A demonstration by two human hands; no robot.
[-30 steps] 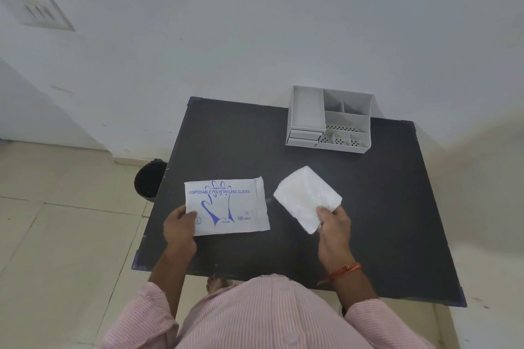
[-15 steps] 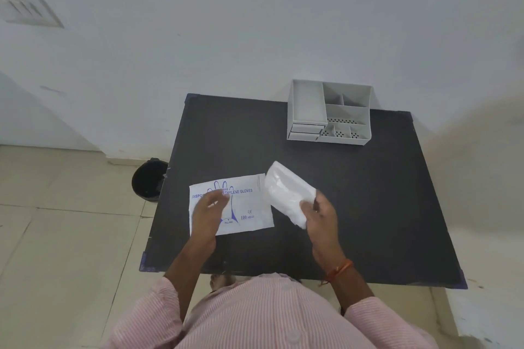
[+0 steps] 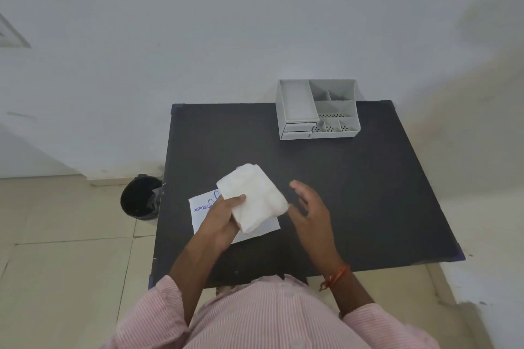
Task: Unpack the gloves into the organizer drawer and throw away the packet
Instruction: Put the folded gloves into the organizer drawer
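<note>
The left hand (image 3: 219,214) holds the gloves (image 3: 253,197) in its grip above the packet (image 3: 200,208), which lies flat on the table's (image 3: 368,193) near left. The right hand (image 3: 310,208) hovers just beside, grip wide and empty; the organizer (image 3: 317,109) stands far right.

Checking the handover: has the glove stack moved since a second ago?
Yes. The glove stack went leftward from beside the packet to over it, now in the left hand.
</note>
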